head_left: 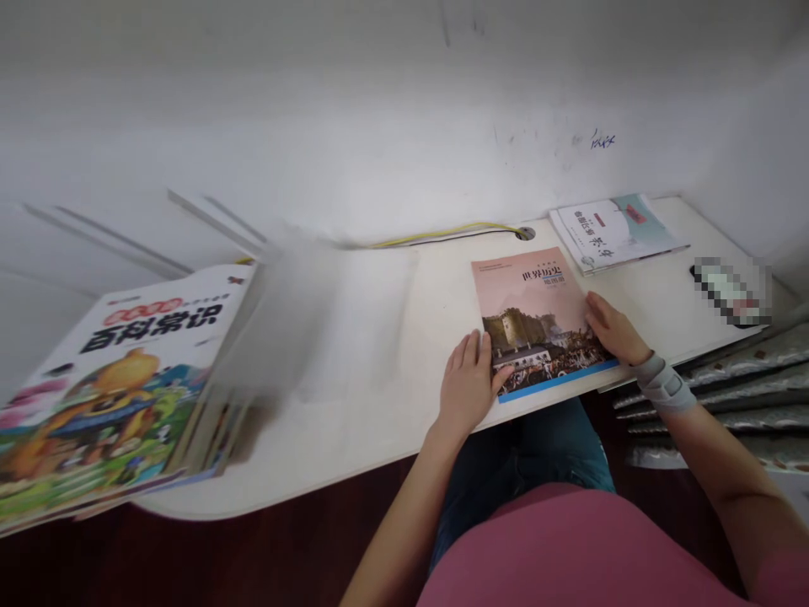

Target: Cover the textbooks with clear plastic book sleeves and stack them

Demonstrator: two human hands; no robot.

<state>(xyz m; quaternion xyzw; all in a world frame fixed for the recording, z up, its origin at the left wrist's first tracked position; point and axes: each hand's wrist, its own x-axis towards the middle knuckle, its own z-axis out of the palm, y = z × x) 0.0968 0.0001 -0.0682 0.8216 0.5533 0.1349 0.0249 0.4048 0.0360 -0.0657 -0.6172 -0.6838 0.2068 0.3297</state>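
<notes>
A pinkish history book (531, 295) with a fortress and crowd on its cover and a blue strip along its bottom lies on the white table in front of me. My left hand (468, 379) is open at its left edge, fingers stretched beside the cover and thumb over the lower left corner. Against the right edge rests my right hand (616, 330), its fingertips touching the cover's side and some fingers partly hidden. A grey band (666, 384) circles my right wrist.
A stack of books (126, 371), topped by a colourful cover, stands blurred at the left. Behind right lies a white and teal book (616, 232), near a pixelated dark-edged object (726, 291). A yellow cable (442, 232) runs along the wall into a table hole (525, 233).
</notes>
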